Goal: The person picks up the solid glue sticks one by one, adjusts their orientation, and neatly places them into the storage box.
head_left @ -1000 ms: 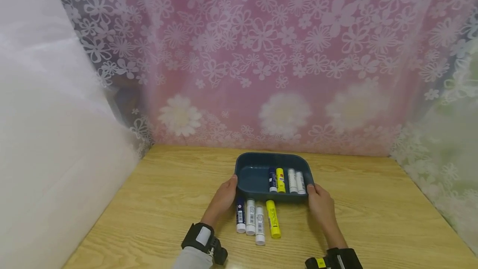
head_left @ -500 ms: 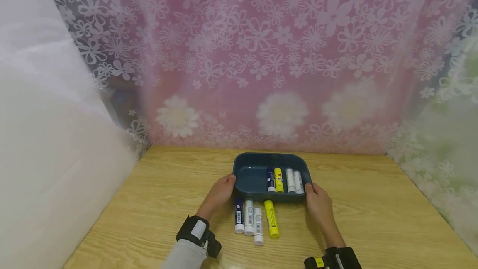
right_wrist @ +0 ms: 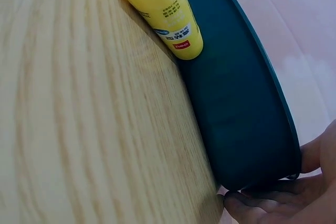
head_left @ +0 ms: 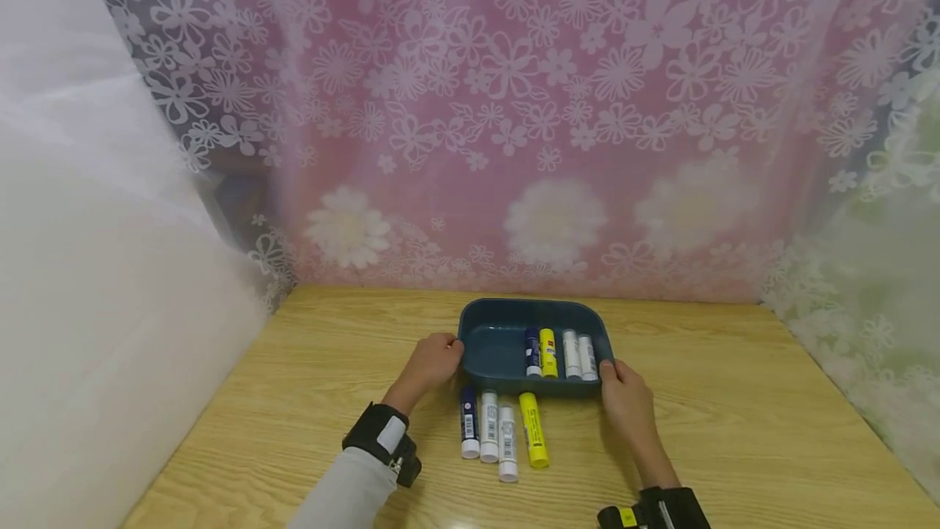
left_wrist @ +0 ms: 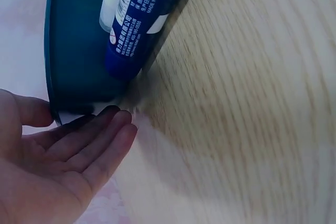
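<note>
A dark teal tray (head_left: 494,351) lies on the wooden table, its long side toward me. My left hand (head_left: 433,359) holds the tray's left end, thumb at the rim and fingers along the outer wall in the left wrist view. At the right end, my right hand (head_left: 628,398) grips rim and wall between thumb and fingers. Inside the tray's right half lie a navy glue stick (head_left: 533,352), a yellow glue stick (head_left: 548,352) and two white glue sticks (head_left: 571,354). In front lie another navy one (left_wrist: 139,24), two white tubes (head_left: 489,427) and another yellow one (right_wrist: 165,17).
The pale wooden table (head_left: 734,431) extends on both sides of the tray. Behind it hangs a pink flowered curtain (head_left: 455,145). A white sheet (head_left: 125,268) closes off the left side, and a flowered sheet (head_left: 874,284) hangs at the right.
The whole scene shifted slightly left in the view early on. My left hand and wrist have shifted up and left around the tray's end. Tray, glue sticks and right hand keep their places.
</note>
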{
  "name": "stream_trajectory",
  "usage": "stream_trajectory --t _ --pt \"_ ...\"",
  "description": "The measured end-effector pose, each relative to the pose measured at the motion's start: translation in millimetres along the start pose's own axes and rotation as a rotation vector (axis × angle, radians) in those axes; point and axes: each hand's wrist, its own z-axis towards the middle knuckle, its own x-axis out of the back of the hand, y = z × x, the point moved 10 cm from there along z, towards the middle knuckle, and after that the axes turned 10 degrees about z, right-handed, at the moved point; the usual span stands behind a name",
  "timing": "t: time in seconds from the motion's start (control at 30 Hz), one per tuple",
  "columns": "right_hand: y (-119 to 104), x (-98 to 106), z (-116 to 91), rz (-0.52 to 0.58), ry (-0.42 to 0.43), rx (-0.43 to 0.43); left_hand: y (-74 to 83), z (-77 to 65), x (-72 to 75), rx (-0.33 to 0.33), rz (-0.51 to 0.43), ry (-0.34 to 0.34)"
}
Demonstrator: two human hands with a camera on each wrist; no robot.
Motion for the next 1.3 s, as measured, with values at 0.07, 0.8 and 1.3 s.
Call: stream_trajectory --t 0.07,0.8,1.3 --pt "0 0 0 -0.003 0.002 0.002 1.6 -1.1 0.7 0.000 0.000 0.001" --pt "3 0 1 0.000 0.001 -0.002 34.3 -43.8 18.5 -0.095 0.309 0.016" --pt "4 -2 2 -0.005 -0.011 -0.005 64.6 -67.2 -3.6 -0.127 0.554 -0.107"
